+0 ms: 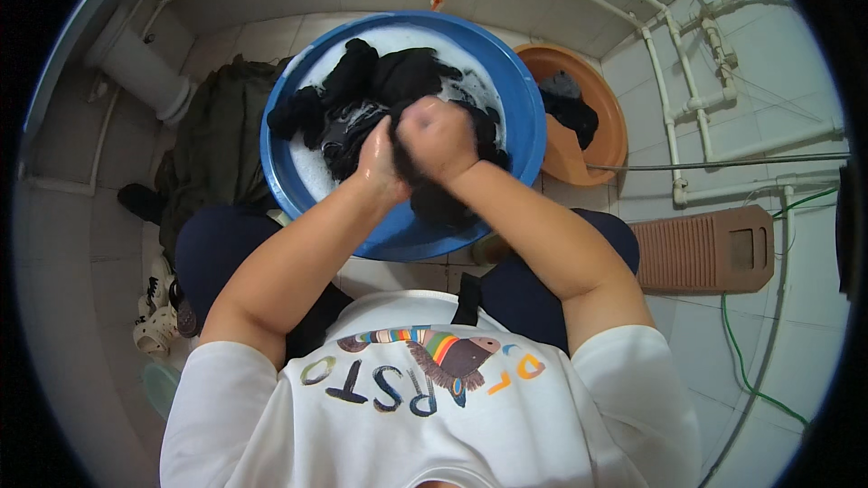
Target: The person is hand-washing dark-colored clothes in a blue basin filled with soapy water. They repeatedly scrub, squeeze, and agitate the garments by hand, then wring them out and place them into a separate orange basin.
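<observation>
A large blue basin (528, 117) stands in front of me, with white suds round wet black clothing (402, 75) heaped in it. Over its near half, both hands work close together on a bunched part of that black clothing. My left hand (382, 164) is closed on the cloth from the left, its thumb pointing up and its fingers partly hidden. Against it from the right, my right hand (438, 137) makes a fist round the cloth, smeared by motion. Part of the black fabric hangs below the hands inside the basin's near wall.
An orange basin (613, 117) with dark cloth (570, 108) stands at the right. Beyond my right knee lies a brown washboard (696, 249). A dark green garment (221, 126) is heaped at the left, near light clogs (156, 333). White pipes (674, 126) and a green hose (743, 361) run along the right.
</observation>
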`<state>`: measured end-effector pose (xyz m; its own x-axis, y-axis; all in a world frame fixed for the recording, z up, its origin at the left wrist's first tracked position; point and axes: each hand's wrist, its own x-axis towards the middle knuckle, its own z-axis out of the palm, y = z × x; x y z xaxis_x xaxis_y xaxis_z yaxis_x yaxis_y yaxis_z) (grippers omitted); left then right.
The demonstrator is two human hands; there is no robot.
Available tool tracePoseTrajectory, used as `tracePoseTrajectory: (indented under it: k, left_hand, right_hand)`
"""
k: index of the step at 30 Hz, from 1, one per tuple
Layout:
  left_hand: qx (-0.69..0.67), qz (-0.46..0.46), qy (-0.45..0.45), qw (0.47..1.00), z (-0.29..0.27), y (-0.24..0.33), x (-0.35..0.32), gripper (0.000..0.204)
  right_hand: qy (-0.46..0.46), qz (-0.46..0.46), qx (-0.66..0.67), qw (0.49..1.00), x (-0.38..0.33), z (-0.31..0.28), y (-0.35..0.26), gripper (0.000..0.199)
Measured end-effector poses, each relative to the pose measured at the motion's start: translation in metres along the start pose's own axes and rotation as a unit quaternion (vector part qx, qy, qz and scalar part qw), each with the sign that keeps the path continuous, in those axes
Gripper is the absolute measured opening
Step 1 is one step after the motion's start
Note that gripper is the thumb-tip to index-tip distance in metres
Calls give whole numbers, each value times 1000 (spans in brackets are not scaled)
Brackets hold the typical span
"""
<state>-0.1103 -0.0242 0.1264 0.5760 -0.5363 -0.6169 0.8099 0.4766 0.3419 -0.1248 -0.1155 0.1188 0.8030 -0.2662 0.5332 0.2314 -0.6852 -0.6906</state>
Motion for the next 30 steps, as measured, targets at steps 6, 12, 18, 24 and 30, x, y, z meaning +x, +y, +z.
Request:
tracePoseTrajectory:
  k: [6,12,18,24,30]
  left_hand:
    - [-55,-15,-200,978,-53,13,34,33]
    - [514,157,-102,837,5,50,-3,65]
    - [722,297,-131,611,-6,66,2,48]
    - [80,137,-352,922,13,89,-25,59]
    - [-37,61,-30,997,-1,65,7,40]
  right_hand:
    - [-2,-82,27,996,-13,19,3,13]
    - [-13,167,12,986,37,-22,52,24]
    - [-267,171,359,878,52,-39,15,28]
    - [-352,72,28,933,24,-24,109,51]
    - [-130,241,370,888,47,-42,6,34]
